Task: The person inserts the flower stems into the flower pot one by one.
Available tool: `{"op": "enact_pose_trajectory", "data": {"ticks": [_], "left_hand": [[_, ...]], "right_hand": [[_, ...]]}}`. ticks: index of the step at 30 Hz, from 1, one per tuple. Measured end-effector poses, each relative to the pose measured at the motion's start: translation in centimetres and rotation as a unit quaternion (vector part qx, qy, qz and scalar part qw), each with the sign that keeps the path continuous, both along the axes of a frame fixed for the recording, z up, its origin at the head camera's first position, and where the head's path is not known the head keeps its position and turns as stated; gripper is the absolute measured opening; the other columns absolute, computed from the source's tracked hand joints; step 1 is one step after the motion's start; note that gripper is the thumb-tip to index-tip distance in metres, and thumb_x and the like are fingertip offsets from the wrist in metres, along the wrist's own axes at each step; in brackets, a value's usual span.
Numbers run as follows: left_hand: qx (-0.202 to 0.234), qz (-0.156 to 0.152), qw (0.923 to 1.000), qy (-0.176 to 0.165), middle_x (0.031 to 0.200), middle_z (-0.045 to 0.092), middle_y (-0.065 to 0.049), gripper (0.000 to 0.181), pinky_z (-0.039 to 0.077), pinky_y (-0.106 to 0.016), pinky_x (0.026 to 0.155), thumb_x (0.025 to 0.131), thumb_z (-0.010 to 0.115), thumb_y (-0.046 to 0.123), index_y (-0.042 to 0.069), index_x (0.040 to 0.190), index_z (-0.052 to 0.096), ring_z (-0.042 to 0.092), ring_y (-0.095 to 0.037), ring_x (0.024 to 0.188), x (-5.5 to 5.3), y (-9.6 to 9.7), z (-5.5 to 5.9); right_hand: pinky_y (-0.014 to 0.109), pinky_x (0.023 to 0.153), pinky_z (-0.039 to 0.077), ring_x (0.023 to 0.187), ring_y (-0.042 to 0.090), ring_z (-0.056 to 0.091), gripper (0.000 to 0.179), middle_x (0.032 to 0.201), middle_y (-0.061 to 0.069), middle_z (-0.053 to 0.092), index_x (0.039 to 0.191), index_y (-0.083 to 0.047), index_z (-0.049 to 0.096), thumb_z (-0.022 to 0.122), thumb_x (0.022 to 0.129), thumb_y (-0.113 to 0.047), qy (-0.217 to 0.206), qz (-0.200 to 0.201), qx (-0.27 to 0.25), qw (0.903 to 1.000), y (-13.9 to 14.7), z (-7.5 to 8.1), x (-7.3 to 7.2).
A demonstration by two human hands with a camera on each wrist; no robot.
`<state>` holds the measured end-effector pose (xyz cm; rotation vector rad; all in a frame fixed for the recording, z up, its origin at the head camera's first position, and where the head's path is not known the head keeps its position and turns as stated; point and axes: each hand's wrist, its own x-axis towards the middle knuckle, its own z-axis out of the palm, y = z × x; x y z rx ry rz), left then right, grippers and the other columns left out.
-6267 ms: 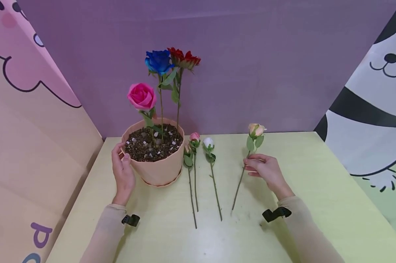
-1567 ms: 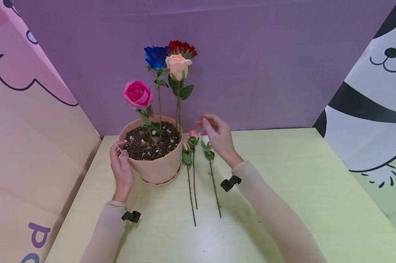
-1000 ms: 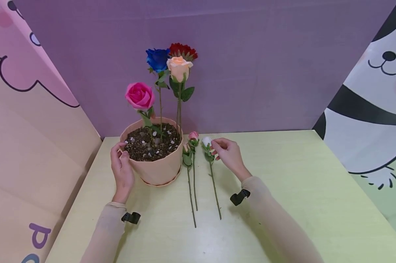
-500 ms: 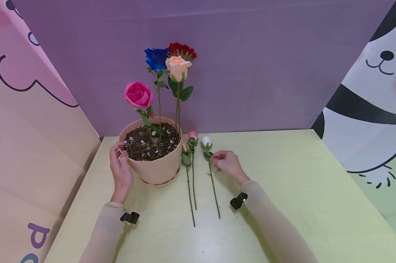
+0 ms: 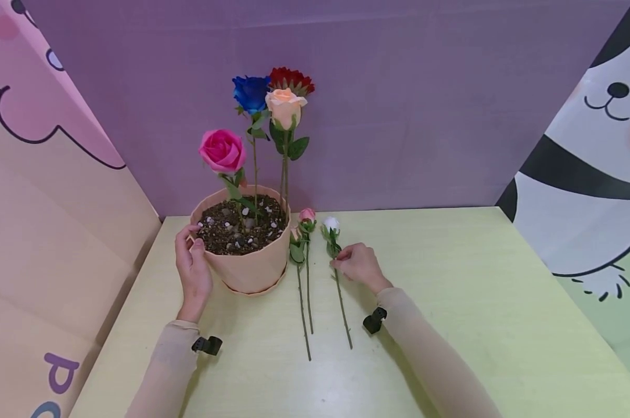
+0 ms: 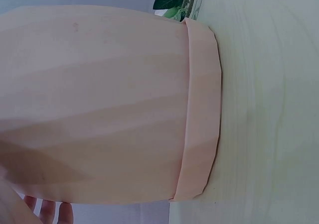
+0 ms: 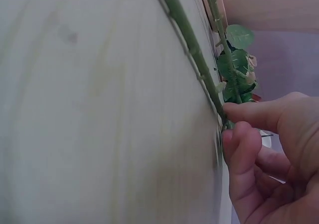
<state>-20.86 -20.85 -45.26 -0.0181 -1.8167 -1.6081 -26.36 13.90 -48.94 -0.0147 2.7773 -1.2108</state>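
Note:
My left hand (image 5: 193, 276) holds the side and rim of a peach flowerpot (image 5: 252, 273); in the left wrist view the pot wall (image 6: 99, 94) hides most of the fingers. Dark soil (image 5: 241, 229) fills the pot. From it stand a pink rose (image 5: 223, 151), a blue rose (image 5: 251, 93), a red flower (image 5: 292, 79) and a peach rose (image 5: 286, 107). My right hand (image 5: 363, 267) pinches the stem of a white rose (image 5: 331, 223), just below its leaves. That green stem (image 7: 187, 37) runs along the tabletop in the right wrist view.
Between the pot and the white rose lie two more stems, one with a small pink rose (image 5: 307, 215), the other with a partly hidden pale bloom and green leaves (image 5: 297, 253). The pale table (image 5: 450, 302) meets a purple backdrop (image 5: 424, 116) at its back edge.
The peach rose, earlier in my right hand, now stands in the pot. My right hand has left the pot's side, come down to the white rose and pinched its stem. My left hand stays put.

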Motion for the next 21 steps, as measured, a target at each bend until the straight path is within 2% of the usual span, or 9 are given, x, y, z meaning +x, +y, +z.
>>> {"op": "enact_pose_trajectory", "data": {"ticks": [9,14,18,21], "left_hand": [[-0.003,0.002,1.0000,0.002,0.142,0.052,-0.022,0.037,0.031,-0.038,0.113,0.109,0.034,0.010,-0.007,0.138,0.050,0.043,-0.006,0.128,0.06,0.08,0.10],[-0.004,0.001,1.0000,0.003,0.143,0.053,-0.023,0.037,0.030,-0.039,0.114,0.109,0.035,0.010,-0.007,0.138,0.050,0.043,-0.006,0.129,0.08,0.07,0.10],[-0.006,0.002,1.0000,0.002,0.143,0.053,-0.022,0.037,0.032,-0.038,0.113,0.110,0.035,0.011,-0.007,0.138,0.050,0.043,-0.007,0.130,0.10,0.03,0.07],[-0.007,0.002,1.0000,0.000,0.144,0.052,-0.022,0.037,0.034,-0.035,0.111,0.110,0.035,0.012,-0.007,0.138,0.050,0.044,-0.009,0.130,0.05,-0.05,0.02]], "right_hand": [[0.032,0.075,0.053,0.058,0.014,0.067,0.019,0.067,0.000,0.073,0.097,-0.009,0.080,0.082,0.091,-0.028,-0.004,-0.012,0.013,0.9998,-0.50,0.02,0.02],[0.030,0.070,0.051,0.058,0.014,0.067,0.012,0.063,-0.001,0.072,0.092,-0.011,0.080,0.078,0.091,-0.022,-0.005,-0.021,0.015,0.9997,-0.55,0.08,-0.01],[0.029,0.069,0.052,0.059,0.013,0.069,0.011,0.066,0.000,0.075,0.093,-0.009,0.080,0.076,0.090,-0.019,-0.017,-0.031,0.004,0.9994,-0.50,0.30,0.02],[0.029,0.069,0.056,0.060,0.012,0.071,0.015,0.075,0.004,0.079,0.099,-0.006,0.080,0.076,0.091,-0.019,-0.020,-0.041,-0.014,0.9988,-0.44,0.41,-0.04]]}}
